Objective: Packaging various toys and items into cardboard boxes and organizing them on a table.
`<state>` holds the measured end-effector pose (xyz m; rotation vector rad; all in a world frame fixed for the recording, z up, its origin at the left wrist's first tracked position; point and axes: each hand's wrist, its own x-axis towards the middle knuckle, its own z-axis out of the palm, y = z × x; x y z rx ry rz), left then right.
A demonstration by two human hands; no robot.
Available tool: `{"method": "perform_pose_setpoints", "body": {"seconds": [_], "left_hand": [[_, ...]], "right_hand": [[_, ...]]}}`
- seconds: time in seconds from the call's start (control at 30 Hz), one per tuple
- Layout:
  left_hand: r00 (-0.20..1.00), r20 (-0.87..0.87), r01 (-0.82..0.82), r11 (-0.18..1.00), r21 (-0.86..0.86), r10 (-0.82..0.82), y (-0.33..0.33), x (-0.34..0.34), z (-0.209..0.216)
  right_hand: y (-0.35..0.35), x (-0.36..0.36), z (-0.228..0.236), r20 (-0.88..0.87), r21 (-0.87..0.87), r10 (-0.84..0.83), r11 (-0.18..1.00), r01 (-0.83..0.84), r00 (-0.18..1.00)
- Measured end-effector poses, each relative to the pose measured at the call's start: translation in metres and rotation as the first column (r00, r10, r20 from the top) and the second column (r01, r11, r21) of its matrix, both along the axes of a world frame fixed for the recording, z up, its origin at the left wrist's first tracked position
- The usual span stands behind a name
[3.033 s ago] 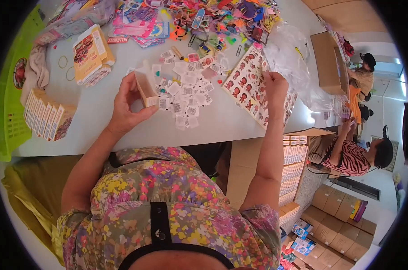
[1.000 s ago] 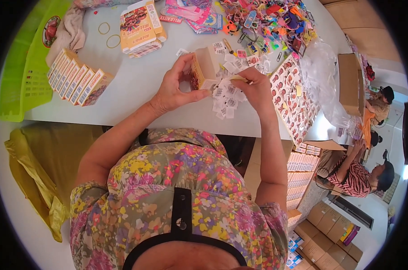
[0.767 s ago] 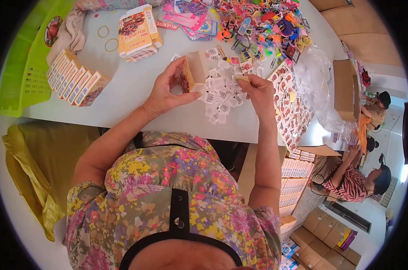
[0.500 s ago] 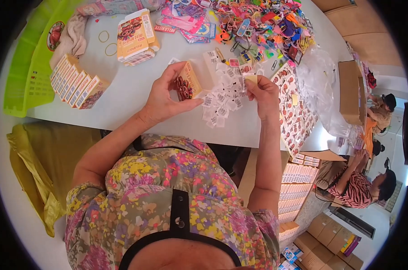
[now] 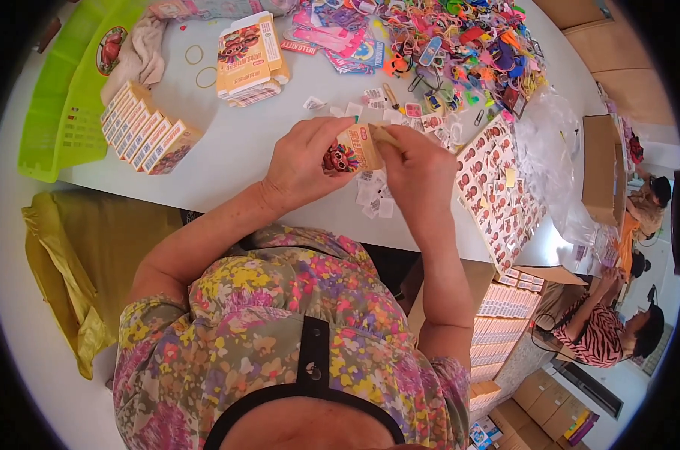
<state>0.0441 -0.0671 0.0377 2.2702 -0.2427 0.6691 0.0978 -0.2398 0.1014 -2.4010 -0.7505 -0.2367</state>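
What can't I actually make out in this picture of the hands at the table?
All in the head view:
Inside of the small box: hidden by its own walls, the left hand and the right hand.
What the right fingertips pinch: mostly covered by that hand.
Part of the white slips: behind both hands.
Far end of the green basket: cut off at the top.
What the striped-top co-worker handles: too small.

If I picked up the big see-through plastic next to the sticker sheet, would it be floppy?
Probably floppy: the clear plastic lies crumpled in loose folds. It's likely light too, since it looks thin enough to see through. Its shiny surface might feel slippery.
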Motion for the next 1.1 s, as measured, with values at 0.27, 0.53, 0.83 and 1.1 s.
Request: {"method": "perform_pose_setpoints", "body": {"seconds": [0.27,0.53,0.83,1.1], "left_hand": [[1.000,-0.018,-0.027,0.994,-0.103,0.026,0.010,-0.005,-0.007],[0.999,-0.043,-0.021,0.947,-0.319,0.007,0.017,0.000,-0.020],[0.998,-0.033,0.043,0.949,-0.313,-0.056,0.020,0.006,-0.019],[0.998,-0.035,0.041,0.939,-0.341,-0.056,0.020,0.006,-0.020]], "right_hand": [[0.010,0.000,0.015,-0.037,0.039,0.151,0.988,-0.150,0.988],[0.002,0.133,-0.003,-0.079,0.105,-0.204,0.972,0.212,0.976],[-0.016,0.213,-0.056,-0.119,-0.008,-0.370,0.928,0.372,0.921],[-0.011,0.178,-0.033,-0.411,0.470,0.047,0.867,0.167,0.910]]}}
